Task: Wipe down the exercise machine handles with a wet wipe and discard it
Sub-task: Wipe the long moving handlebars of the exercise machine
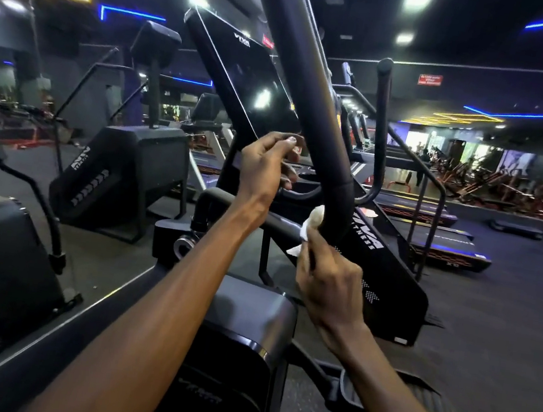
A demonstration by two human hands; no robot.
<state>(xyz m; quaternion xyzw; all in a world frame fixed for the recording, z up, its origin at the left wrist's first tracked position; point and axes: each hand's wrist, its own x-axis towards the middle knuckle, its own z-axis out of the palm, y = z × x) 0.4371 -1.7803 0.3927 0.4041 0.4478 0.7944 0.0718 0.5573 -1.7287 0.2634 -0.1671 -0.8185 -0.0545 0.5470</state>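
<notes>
the right hand [329,282] pinches the wet wipe [310,226], pressing it against the lower end of the long handle [315,101], presumably to scrub the grip surface. the left hand [265,163] hovers beside the handle, fingers loosely curled and apparently empty, near the console [239,73].

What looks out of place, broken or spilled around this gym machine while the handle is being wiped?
Nothing stands out. The right hand presses the white wet wipe against the black handle bar, the left hand is raised beside the dark console screen, and no spill or damage shows.
</notes>
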